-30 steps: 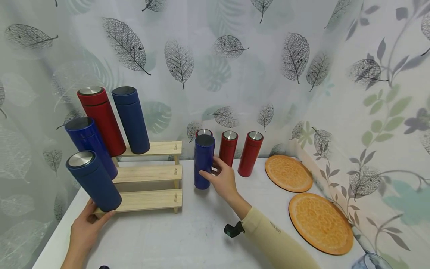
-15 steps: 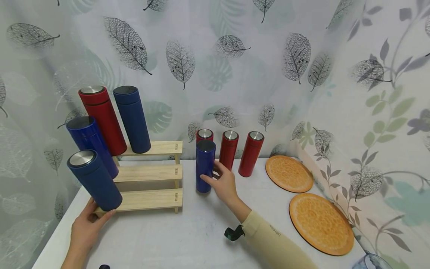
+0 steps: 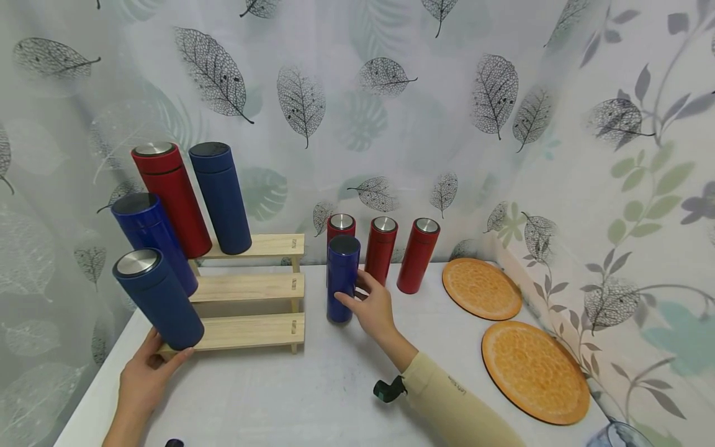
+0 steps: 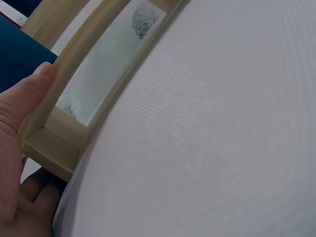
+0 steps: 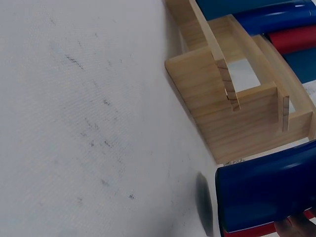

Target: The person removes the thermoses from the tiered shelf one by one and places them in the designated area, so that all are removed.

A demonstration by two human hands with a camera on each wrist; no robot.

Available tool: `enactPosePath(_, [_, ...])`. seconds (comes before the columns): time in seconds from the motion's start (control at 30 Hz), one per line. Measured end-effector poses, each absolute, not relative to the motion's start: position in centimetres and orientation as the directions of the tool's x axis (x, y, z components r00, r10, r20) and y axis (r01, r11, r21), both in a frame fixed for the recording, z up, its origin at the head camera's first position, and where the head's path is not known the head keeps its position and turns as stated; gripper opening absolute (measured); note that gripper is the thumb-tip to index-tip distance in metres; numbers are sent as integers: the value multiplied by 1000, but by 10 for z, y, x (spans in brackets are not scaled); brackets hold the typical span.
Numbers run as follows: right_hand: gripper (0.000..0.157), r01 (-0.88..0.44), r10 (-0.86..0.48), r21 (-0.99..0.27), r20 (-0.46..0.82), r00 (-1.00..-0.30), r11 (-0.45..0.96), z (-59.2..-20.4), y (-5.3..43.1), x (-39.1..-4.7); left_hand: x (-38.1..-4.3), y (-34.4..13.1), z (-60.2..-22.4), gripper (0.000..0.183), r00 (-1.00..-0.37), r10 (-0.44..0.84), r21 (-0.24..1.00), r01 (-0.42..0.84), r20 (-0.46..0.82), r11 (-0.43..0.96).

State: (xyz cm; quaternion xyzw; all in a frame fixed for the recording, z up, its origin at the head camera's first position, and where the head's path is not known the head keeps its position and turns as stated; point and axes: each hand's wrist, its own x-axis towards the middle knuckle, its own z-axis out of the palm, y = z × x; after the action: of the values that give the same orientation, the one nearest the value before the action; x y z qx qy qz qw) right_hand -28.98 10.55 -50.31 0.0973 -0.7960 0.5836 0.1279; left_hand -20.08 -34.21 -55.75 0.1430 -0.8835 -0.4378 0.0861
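My right hand (image 3: 374, 307) holds a glossy blue thermos bottle (image 3: 342, 273) upright, thumb on the near side and fingers behind it. In the right wrist view a dark shadow lies on the table just off the base of that bottle (image 5: 266, 190). My left hand (image 3: 144, 375) grips the front left corner of a three-tier wooden stand (image 3: 246, 332). The left wrist view shows its thumb (image 4: 29, 94) along the shelf edge and fingers around the end leg. Just above that hand, a matte blue thermos with a steel lid (image 3: 159, 301) stands on the lowest tier.
A glossy blue thermos (image 3: 153, 242) stands on the middle tier; a red one (image 3: 172, 202) and a matte blue one (image 3: 221, 198) are on top. Three red thermoses, including the rightmost (image 3: 418, 257), stand behind my right hand. Two round orange mats (image 3: 535, 372) lie to the right.
My right hand has brought the glossy blue thermos slightly nearer and lower in the head view, showing more of the red thermos behind it. The left hand keeps its grip on the stand.
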Motion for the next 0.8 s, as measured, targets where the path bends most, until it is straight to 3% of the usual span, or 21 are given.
enactPosePath(0.8, [70, -312, -16, -907, 321, -947, 284, -511, 106, -288, -199, -341, -556, 96, -940, -340, 800, -186, 24, 570])
